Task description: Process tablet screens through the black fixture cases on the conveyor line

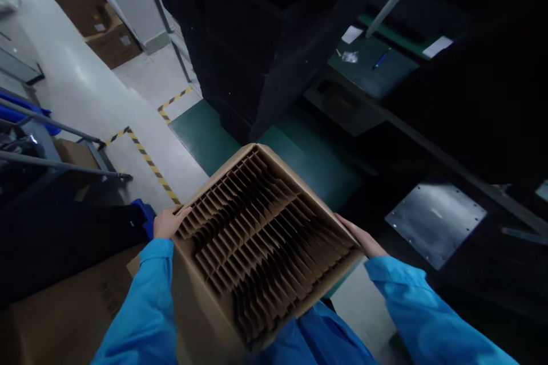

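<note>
A brown cardboard box point(295, 174) with its top uncovered is held in front of my body. Thin cardboard dividers point(257, 222) split its inside into rows of narrow slots, and the slots look dark. My left hand point(168, 221) grips the upper left side, its thumb over the rim and the other fingers hidden. On the opposite side, my right hand point(362, 238) presses along the outer wall, with most of its fingers out of sight under or behind the box. Both arms wear blue sleeves.
A larger carton point(72, 302) lies at the lower left beside a metal rack point(64, 165). Dark curtains point(240, 40) hang ahead. To the right are a bench point(363, 77) with a blue pen point(381, 59) and a metal plate point(436, 222). Striped tape point(149, 162) marks the floor.
</note>
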### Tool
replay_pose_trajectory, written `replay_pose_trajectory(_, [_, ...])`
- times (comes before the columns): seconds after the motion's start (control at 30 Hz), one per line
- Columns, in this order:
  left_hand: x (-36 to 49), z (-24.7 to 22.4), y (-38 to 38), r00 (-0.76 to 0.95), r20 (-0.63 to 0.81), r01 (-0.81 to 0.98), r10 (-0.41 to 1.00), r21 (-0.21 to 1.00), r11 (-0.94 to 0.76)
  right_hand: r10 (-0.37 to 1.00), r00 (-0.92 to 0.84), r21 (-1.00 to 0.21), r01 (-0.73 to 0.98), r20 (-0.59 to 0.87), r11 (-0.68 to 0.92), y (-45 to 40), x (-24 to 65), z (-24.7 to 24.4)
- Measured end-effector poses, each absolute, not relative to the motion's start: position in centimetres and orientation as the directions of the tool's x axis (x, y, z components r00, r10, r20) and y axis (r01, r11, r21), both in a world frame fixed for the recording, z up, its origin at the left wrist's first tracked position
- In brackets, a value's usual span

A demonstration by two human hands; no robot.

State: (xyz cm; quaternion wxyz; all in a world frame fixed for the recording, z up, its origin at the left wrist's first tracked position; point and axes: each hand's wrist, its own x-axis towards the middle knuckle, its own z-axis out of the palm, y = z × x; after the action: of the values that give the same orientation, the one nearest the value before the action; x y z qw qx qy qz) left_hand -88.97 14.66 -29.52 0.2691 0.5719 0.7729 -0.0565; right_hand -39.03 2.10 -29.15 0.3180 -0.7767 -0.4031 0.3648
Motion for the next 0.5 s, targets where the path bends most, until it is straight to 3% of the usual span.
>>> replay_pose_trajectory(0.07, [-89.2, -29.7, 14.0, -0.272, -0.500, 0.886, 0.823, 0.203, 0.416, 0.883, 0.349, -0.778, 0.437, -0.315, -0.451, -1.0, -39.2, -30.0])
replay_pose_trajectory(0.17, [-88.0, -29.2, 14.7, -0.343, -0.506, 0.862, 0.791, 0.166, 0.480, 0.913, 0.349, -0.782, 0.501, -0.209, -0.371, -3.8, -39.8, -30.7])
replay_pose_trajectory(0.3, [-85.1, -27.1, 18.1, -0.318, -0.480, 0.887, 0.818, 0.155, 0.436, 0.743, 0.663, -0.795, 0.403, -0.087, -0.453, -3.1, -40.5, -32.3])
replay_pose_trajectory(0.4, [-85.3, -26.1, 18.2, -0.214, -0.418, 0.868, 0.883, 0.334, 0.369, 0.617, 0.773, -0.828, 0.244, -0.148, -0.504, -1.7, -39.7, -33.5])
replay_pose_trajectory(0.47, [-86.4, -26.4, 16.2, -0.142, -0.312, 0.799, 0.939, 0.524, 0.295, 0.627, 0.762, -0.852, 0.214, -0.160, -0.477, -1.6, -39.1, -34.0])
replay_pose_trajectory(0.5, [-87.0, -27.0, 14.9, -0.159, -0.253, 0.778, 0.954, 0.563, 0.279, 0.637, 0.756, -0.862, 0.214, -0.153, -0.460, -1.8, -39.0, -34.1])
